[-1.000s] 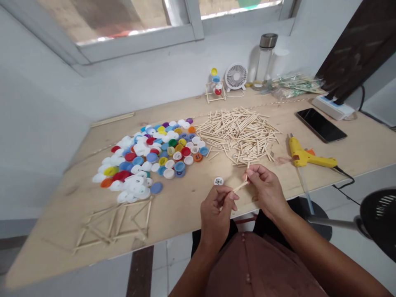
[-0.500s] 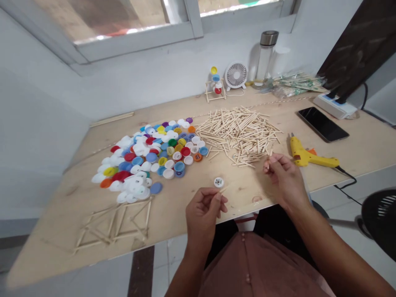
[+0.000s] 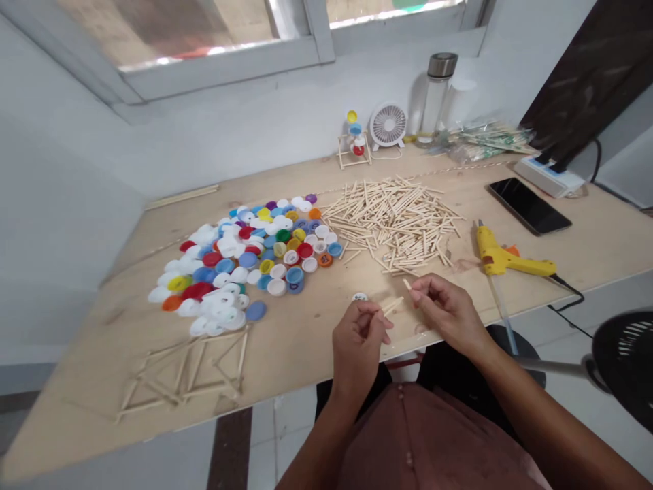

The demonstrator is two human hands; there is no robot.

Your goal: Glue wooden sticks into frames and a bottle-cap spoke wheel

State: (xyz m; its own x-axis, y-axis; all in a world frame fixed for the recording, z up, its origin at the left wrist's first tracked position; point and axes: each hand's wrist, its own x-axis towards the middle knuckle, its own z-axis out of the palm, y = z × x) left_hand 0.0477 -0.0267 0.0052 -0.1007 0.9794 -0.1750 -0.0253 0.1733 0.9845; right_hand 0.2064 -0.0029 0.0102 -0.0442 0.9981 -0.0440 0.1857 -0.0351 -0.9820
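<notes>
My left hand point(image 3: 360, 333) pinches short wooden sticks point(image 3: 392, 305) that point to the right; I cannot tell exactly how many. Close beside it, my right hand point(image 3: 443, 313) is closed on another short stick point(image 3: 407, 284) between thumb and fingers. A white bottle cap point(image 3: 359, 297) lies on the table just behind my left hand, partly covered by it. Beyond both hands spreads a pile of cut wooden sticks point(image 3: 398, 218). To the left lies a heap of coloured bottle caps point(image 3: 245, 248).
Two stick frames point(image 3: 186, 381) lie at the front left. A yellow glue gun point(image 3: 510, 258) with a cord rests at the right, near a phone point(image 3: 530, 205) and a power strip point(image 3: 548, 177). Along the wall stand a stick-and-cap model point(image 3: 354, 146), a small fan point(image 3: 388, 126) and a bottle point(image 3: 436, 99).
My right hand has moved left from the edge of the stick pile with a stick in it. The left hand has shifted right, so the two are now close together.
</notes>
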